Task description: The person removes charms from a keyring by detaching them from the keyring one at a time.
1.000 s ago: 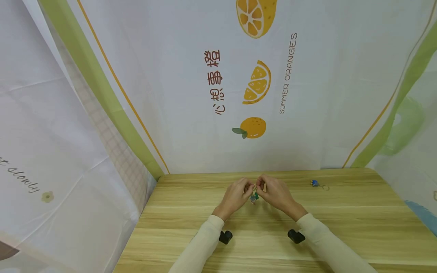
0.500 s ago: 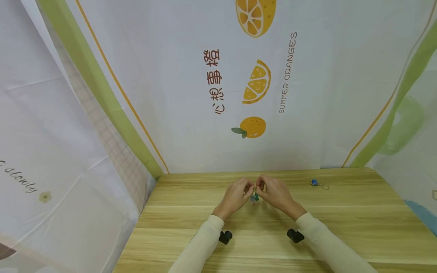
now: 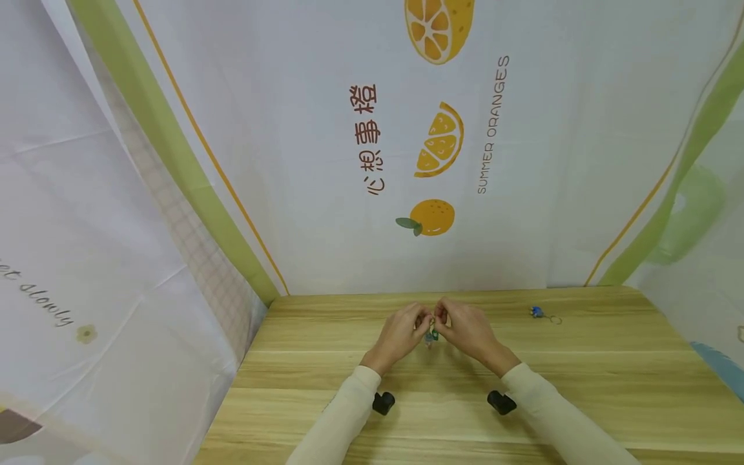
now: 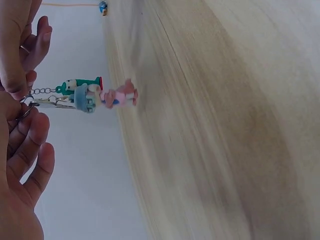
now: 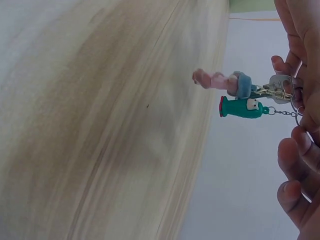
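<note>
My left hand and right hand meet over the table, fingertips close together. Between them two keychains hang down. In the right wrist view, the right fingers pinch the split ring of a green figurine keychain with a short silver chain. My left fingers hold the ring end of the other, a figurine keychain with a pink body and a blue-grey part. A flat metal piece and a gold chain show at its top. Fingers partly hide where the rings come together.
A blue figurine keychain with its ring lies on the wooden table at the back right. Black camera mounts sit under both wrists. A white cloth printed with oranges hangs behind the table's far edge.
The right hand has shifted very slightly left, nearer to the left hand. The hanging figurines have swung a little, and both hands keep their hold.
</note>
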Available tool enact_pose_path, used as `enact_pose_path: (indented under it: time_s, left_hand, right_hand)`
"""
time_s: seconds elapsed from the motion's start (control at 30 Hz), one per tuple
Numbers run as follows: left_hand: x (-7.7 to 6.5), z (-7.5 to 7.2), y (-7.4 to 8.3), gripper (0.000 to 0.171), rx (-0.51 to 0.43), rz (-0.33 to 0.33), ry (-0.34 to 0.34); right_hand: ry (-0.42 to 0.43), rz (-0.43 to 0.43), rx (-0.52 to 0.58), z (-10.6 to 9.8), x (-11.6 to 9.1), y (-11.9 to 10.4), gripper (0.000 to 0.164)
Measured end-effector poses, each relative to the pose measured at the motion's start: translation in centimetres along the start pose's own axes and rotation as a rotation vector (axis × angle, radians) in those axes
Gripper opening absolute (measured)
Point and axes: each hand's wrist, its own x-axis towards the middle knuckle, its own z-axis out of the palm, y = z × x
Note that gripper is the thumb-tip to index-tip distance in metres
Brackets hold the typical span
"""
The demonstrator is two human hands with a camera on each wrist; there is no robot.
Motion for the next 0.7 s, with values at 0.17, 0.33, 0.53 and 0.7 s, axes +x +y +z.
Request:
enact_pose_path:
  time_s: [0.17,0.33,0.53,0.7]
  left_hand:
    - [0.04,0.23,-0.19,0.014,0.014,0.011,-0.005]
    - [0.08,0.26,-0.17,0.012,0.015,0.032,0.008]
    - [-0.02,0.26,-0.04,0.011,0.005,0.046,-0.001]
    - [-0.09,0.33,0.08,0.012,0.002,0.037,-0.006]
  right_hand:
    - [0.024,-0.036,-0.02,-0.03,0.03,0.15,0.016]
    - [0.08,-0.135,-0.069,0.16,0.12,0.49,0.018]
    - [0.112,-0.22,-0.129,0.2,0.02,0.63,0.024]
    - [0.088,-0.204,-0.15,0.37,-0.21,0.89,0.027]
